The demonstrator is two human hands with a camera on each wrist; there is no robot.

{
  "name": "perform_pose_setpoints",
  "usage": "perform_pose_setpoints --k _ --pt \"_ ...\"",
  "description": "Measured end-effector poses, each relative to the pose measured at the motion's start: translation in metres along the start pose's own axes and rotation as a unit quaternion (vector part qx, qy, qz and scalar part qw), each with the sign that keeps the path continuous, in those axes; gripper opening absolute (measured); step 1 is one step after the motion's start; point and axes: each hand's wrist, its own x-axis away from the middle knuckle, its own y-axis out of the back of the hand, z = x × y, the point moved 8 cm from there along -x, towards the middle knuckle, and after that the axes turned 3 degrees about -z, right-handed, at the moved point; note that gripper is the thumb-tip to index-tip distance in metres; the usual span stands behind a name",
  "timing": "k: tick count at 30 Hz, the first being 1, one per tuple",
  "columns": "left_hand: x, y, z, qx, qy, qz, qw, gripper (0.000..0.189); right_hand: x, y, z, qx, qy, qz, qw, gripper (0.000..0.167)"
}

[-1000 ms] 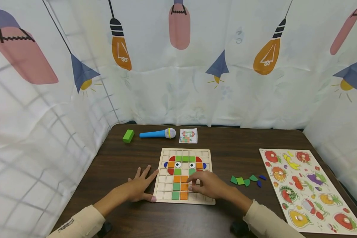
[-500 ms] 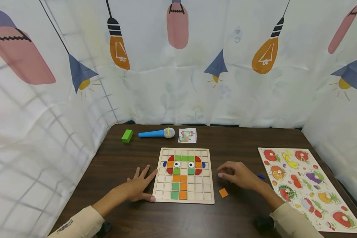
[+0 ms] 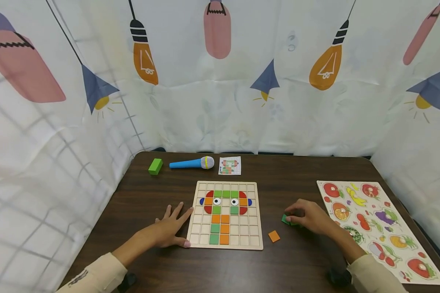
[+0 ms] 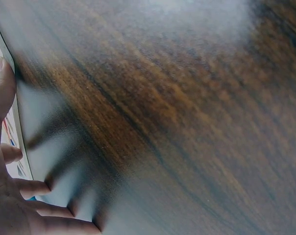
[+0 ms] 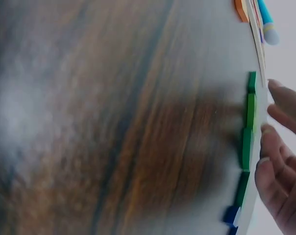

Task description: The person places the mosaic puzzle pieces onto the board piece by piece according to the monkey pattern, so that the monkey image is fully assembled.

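A wooden grid board [image 3: 244, 240] lies flat, with red, orange, green and blue tiles and two eye pieces forming a figure. My left hand [image 3: 168, 231] rests at its left edge, fingers spread, thumb at the near corner. Right of the board, a loose orange tile [image 3: 274, 236] lies on the table. My right hand [image 3: 309, 217] hovers over several green tiles [image 3: 285, 219], partly covering them. In the right wrist view, its bent fingers [image 5: 273, 147] are just above the row of green tiles, with nothing seen between them. Blue pieces [image 5: 231, 215] lie at the row's end.
A green block [image 3: 155, 167], a blue toy microphone [image 3: 190, 163] and a small pattern card [image 3: 229, 166] lie along the table's far side. A fruit puzzle board [image 3: 381, 232] takes up the right side. A printed curtain [image 3: 220, 110] hangs behind the table.
My right hand has moved from the grid board rightward to the green tiles. An orange tile now lies loose beside the board. My left hand stays at the board's edge.
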Motion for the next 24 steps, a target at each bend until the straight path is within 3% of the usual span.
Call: perform_pose_setpoints --k 6,13,24 --pt "0.001 0.001 0.0 0.001 0.0 -0.003 1.0 0.107 0.0 -0.005 -0.001 0.045 -0.03 0.008 0.9985 0.032" --pt "0.001 0.001 0.0 0.006 0.001 -0.001 1.0 0.106 -0.001 -0.009 -0.002 0.046 -0.043 0.024 0.9977 0.03" --pt "0.0 -0.001 0.001 0.006 -0.004 -0.001 1.0 0.106 -0.005 -0.012 0.006 0.02 0.018 0.035 0.999 0.02"
